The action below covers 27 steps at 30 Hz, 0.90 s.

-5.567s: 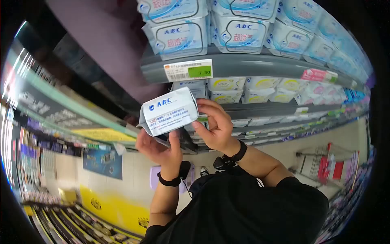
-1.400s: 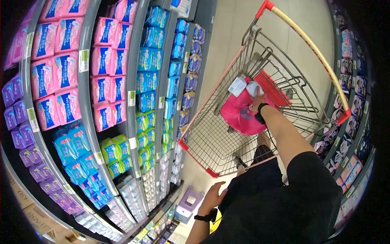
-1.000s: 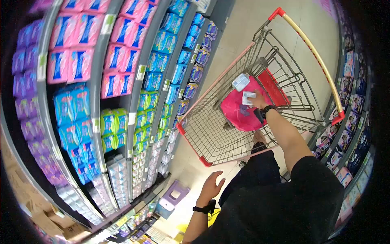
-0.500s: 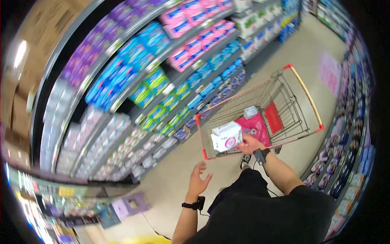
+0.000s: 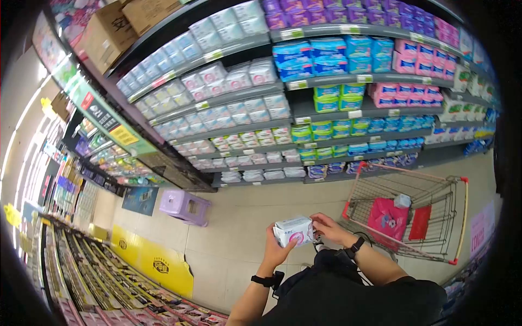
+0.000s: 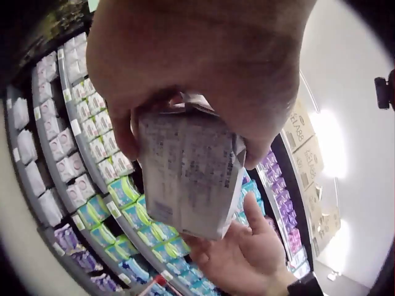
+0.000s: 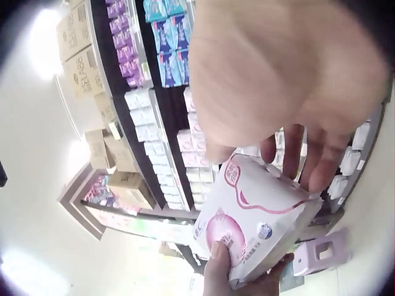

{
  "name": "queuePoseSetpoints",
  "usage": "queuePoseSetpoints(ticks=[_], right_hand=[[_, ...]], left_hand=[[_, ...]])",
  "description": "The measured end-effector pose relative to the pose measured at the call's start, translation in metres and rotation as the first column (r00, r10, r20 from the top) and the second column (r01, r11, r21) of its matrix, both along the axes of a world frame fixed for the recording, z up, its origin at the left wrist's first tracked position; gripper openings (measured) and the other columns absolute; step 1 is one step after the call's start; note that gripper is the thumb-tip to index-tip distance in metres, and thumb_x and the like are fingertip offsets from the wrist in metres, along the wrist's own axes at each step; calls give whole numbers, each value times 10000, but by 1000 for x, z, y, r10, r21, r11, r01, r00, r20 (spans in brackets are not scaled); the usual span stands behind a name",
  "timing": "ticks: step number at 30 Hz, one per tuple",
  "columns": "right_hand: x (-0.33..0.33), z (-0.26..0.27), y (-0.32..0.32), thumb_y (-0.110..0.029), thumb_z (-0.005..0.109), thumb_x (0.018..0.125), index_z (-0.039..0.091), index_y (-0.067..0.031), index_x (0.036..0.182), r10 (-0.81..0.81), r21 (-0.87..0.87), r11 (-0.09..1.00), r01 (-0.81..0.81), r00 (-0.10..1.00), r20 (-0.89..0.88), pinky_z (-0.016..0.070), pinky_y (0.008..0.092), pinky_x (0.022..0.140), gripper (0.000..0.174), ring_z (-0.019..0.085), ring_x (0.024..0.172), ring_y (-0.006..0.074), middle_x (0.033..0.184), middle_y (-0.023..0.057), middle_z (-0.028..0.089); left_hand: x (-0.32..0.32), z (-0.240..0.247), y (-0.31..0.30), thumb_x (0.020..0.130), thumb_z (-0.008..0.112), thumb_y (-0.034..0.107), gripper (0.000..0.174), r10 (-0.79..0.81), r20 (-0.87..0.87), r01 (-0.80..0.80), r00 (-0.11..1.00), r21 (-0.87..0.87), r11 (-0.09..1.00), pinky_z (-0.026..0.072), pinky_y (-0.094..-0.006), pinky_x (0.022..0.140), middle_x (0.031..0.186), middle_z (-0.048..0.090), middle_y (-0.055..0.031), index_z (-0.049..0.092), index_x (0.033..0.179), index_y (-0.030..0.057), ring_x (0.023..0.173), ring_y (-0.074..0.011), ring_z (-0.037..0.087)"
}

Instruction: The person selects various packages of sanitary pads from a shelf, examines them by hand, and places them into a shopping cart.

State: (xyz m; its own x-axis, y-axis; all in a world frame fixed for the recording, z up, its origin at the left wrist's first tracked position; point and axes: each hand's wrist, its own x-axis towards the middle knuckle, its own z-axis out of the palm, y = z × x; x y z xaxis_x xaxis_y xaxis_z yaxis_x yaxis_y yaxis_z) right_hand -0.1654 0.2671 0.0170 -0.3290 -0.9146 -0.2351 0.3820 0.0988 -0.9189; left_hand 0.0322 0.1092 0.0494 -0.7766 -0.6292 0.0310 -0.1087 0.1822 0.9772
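Note:
A white ABC pack of sanitary pads (image 5: 294,230) with a pink round mark is held before my body. My left hand (image 5: 276,249) grips one end of it, the thumb lying across the printed front, as the right wrist view also shows. At the pack's other end is my right hand (image 5: 333,229), its fingers loosely extended beside the edge. In the left wrist view the right hand (image 6: 241,253) shows its palm below the pack (image 6: 185,172), thumb raised. Close up in the right wrist view, a pink line curves over the pack (image 7: 247,216).
A shopping cart (image 5: 375,187) stands at the right, holding a pink bag (image 5: 383,217) and a small pale pack (image 5: 402,201). Long shelves (image 5: 321,81) of pad packs run across ahead. A purple stool (image 5: 182,205) and a yellow floor sign (image 5: 147,261) lie to the left.
My right hand reached into the cart, lifted the pack out, and now the left hand grips it while the right has loosened. My view has swung from the cart to the shelves.

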Motion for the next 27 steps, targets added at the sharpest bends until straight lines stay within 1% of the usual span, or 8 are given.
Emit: queuePoseSetpoints(ticks=[4, 7, 10, 13, 16, 20, 21, 27], right_hand=[[-7, -9, -66, -223, 517, 1131, 512, -31, 1420, 127, -79, 986, -145, 971, -201, 566, 347, 899, 348, 642, 1026, 145, 1212, 57, 622], [-18, -1, -126, -222, 511, 1133, 511, -17, 1413, 238, -81, 964, -255, 954, -181, 568, 346, 920, 347, 658, 1022, 153, 1221, 68, 624], [-36, -17, -196, -276, 483, 1143, 498, -7, 1449, 269, -199, 928, -314, 937, -223, 564, 357, 945, 407, 657, 1075, 161, 1308, 81, 618], [-60, 2, -266, -365, 471, 1141, 461, -10, 1516, 262, -387, 870, -306, 951, -165, 548, 368, 990, 517, 624, 1212, 181, 1435, 100, 581], [-101, 42, -324, -436, 474, 1129, 424, -15, 1565, 333, -358, 864, -353, 935, -118, 532, 388, 1021, 608, 575, 1324, 212, 1522, 109, 533], [-169, 88, -377, -468, 603, 1060, 399, -30, 1586, 289, -549, 770, -325, 945, -154, 460, 420, 1094, 713, 463, 1439, 236, 1631, 126, 413], [-188, 105, -385, -558, 637, 1006, 356, -42, 1609, 338, -554, 748, -366, 928, -157, 420, 439, 1130, 842, 336, 1533, 260, 1688, 137, 323], [-248, 193, -407, -562, 724, 913, 281, -46, 1644, 160, -662, 674, -328, 940, -302, 396, 464, 1151, 999, 240, 1581, 278, 1746, 149, 162]], left_hand=[[5, -4, -36, 872, 866, 188, 889, 147, -93, -142, 985, 59, 988, 479, -453, 1096, 1347, 508, -223, 289, 1502, -57, 1279, -312, 555], [5, 17, -65, 832, 907, 264, 984, 401, 153, -227, 903, -621, 750, 431, -494, 1082, 1307, 518, -269, 310, 1544, -61, 1244, -402, 525], [-3, 32, -111, 802, 921, 288, 1007, 511, 218, -207, 832, -732, 649, 391, -529, 1071, 1286, 492, -280, 337, 1557, -36, 1217, -462, 469], [-28, 29, -177, 794, 927, 224, 1010, 492, 91, -310, 866, -675, 670, 426, -520, 1049, 1321, 482, -260, 319, 1552, -50, 1221, -431, 502], [-77, 55, -221, 802, 914, 182, 1000, 583, 4, -486, 813, -546, 682, 440, -492, 1058, 1371, 493, -263, 303, 1557, -59, 1242, -404, 532], [-141, 64, -285, 789, 930, 180, 917, 594, -279, -612, 755, -625, 484, 465, -462, 1054, 1322, 550, -246, 389, 1480, -86, 1222, -376, 569], [-157, 66, -301, 817, 904, 158, 851, 566, -338, -622, 752, -648, 440, 440, -463, 1094, 1359, 520, -253, 399, 1453, -98, 1251, -380, 551], [-250, 126, -346, 922, 716, 39, 789, 297, -435, -525, 850, -646, 555, 262, -475, 1222, 1477, 385, -268, 250, 1540, -114, 1437, -401, 385]])
